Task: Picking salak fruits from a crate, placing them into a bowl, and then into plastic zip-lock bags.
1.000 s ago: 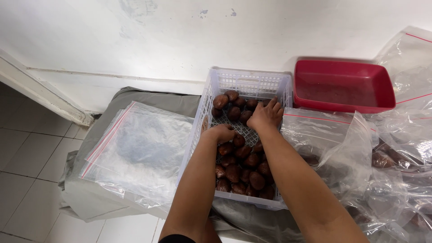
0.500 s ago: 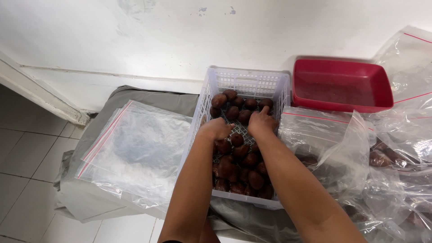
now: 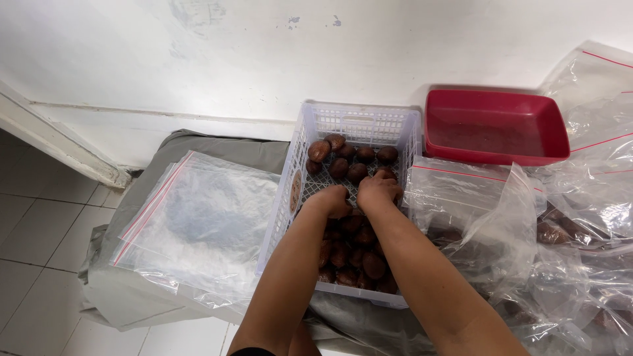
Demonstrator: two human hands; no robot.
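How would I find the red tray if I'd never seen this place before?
Start at the white wall and look down to the white plastic basket of brown fruit. The red tray sits just to the basket's right, against the wall. It is the only red, solid thing there; everything else beside it is clear plastic bags.

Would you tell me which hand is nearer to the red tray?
The right hand: it is in the white basket on the side facing the red tray; the left hand lies beside it, farther off.

A red tray (image 3: 494,128) sits by the wall, clear zip bags (image 3: 198,217) on grey cloth (image 3: 125,296).
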